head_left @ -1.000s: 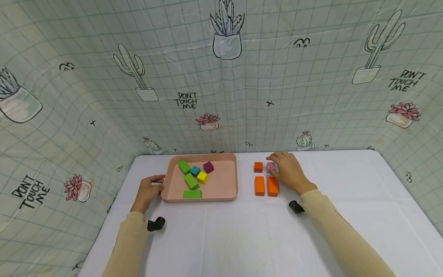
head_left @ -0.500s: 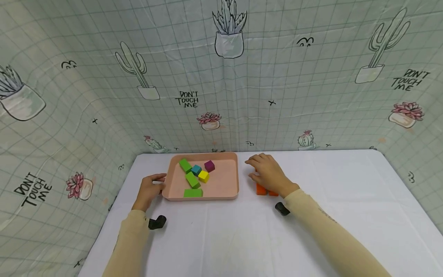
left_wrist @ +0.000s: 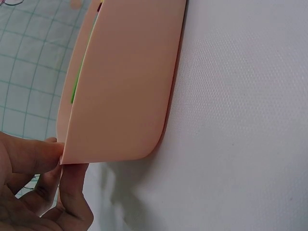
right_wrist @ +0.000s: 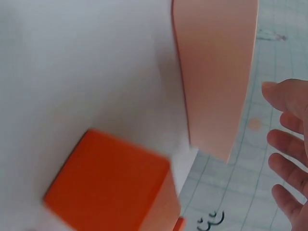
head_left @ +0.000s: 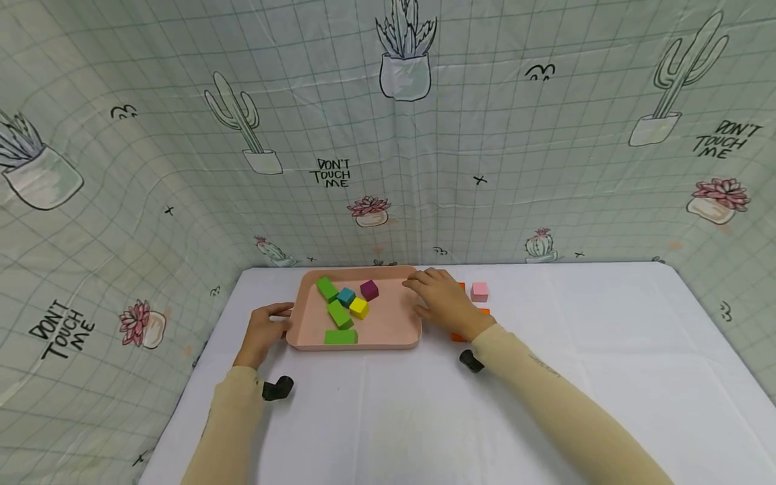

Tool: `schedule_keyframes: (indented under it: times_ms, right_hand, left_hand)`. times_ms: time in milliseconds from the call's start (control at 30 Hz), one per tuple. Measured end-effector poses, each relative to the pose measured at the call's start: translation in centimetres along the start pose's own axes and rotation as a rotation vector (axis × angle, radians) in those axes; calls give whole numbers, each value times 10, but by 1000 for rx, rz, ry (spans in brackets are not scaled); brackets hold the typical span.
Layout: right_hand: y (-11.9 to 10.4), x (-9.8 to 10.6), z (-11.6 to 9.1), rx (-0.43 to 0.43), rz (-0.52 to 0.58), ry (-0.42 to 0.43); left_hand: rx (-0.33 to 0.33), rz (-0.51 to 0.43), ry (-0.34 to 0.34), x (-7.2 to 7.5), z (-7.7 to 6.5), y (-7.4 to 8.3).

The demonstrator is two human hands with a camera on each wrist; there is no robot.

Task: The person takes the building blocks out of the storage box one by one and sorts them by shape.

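While the table is supporting the tray, the left hand is pinching its left rim, probably for steadiness. The right hand, fingers loosely parted, is hovering at the right rim, visibly holding nothing. Inside, 6 blocks are lying grouped leftward.

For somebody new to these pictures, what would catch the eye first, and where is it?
Probably the bright green blocks win, in the peach tray whose left edge the left hand pinches. Next comes the cactus-printed backdrop behind the table, lettered "DON'T TOUCH ME".
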State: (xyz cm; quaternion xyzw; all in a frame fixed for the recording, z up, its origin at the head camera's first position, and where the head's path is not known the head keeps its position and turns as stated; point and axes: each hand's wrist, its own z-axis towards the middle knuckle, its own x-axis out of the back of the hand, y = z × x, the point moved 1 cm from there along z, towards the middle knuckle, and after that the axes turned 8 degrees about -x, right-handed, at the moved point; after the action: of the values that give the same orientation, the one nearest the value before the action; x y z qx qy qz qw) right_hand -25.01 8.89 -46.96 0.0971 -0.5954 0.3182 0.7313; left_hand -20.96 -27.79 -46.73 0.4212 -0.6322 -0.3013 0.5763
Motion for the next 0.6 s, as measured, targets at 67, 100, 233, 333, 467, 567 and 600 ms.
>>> schedule_keyframes:
  times_ms: [67,100,233,333,467,567,600]
  right_hand:
    - [-4,-1,5,8,-18,-24]
    - [-6,-2,7,10,-26,-35]
    - [-13,-6,16,7,-39,-82]
    - [-17,-10,21,2,-60,-114]
    - [-24,-13,24,-5,-74,-135]
    - [-29,-14,26,-9,-70,-145]
    - [-30,-15,26,-11,-67,-150]
  left_hand:
    - [1,-4,-1,0,0,0]
    - [0,-7,0,0,0,0]
    - [-6,-9,6,-1,0,0]
    - [-7,-7,22,-1,0,-1]
    - [-9,-4,17,1,-1,-3]
    - [-8,0,-1,3,-2,-4]
    - [-9,-1,-6,4,-2,-5]
